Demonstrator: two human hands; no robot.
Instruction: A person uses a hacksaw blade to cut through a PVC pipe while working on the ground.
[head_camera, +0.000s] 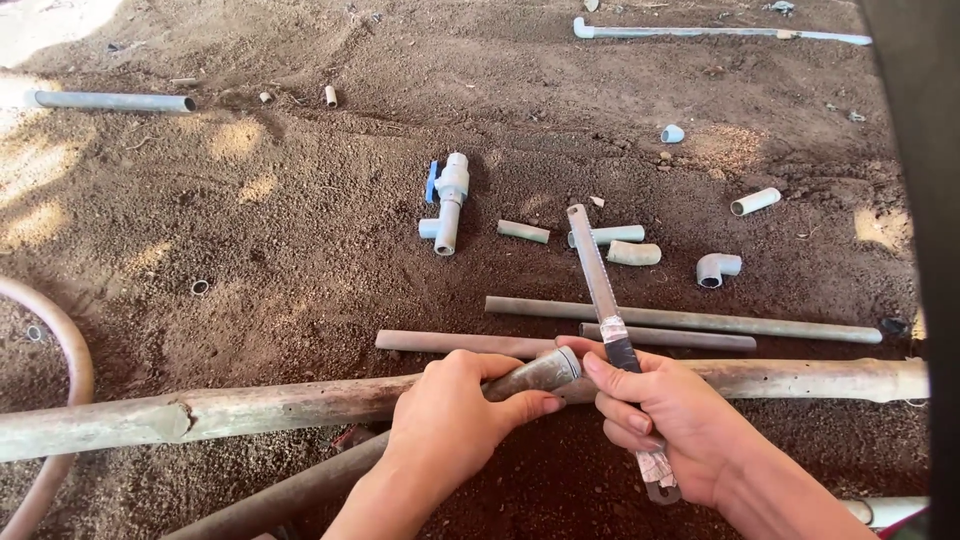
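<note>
A valve (449, 200) and elbow (717, 268) lie mid-ground. Pipe stubs (524, 231) sit between them. A hose (70, 370) curves at the left edge.

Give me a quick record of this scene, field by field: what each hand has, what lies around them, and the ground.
Left hand: grips the end of a grey pipe, which rests on a long pole
Right hand: holds a hacksaw blade by its taped handle, blade pointing away
Beyond the hands: three long pipes lying on the ground
Farther off: ball valve with blue handle, elbow fitting, short pipe offcuts
Ground: loose brown soil
</note>
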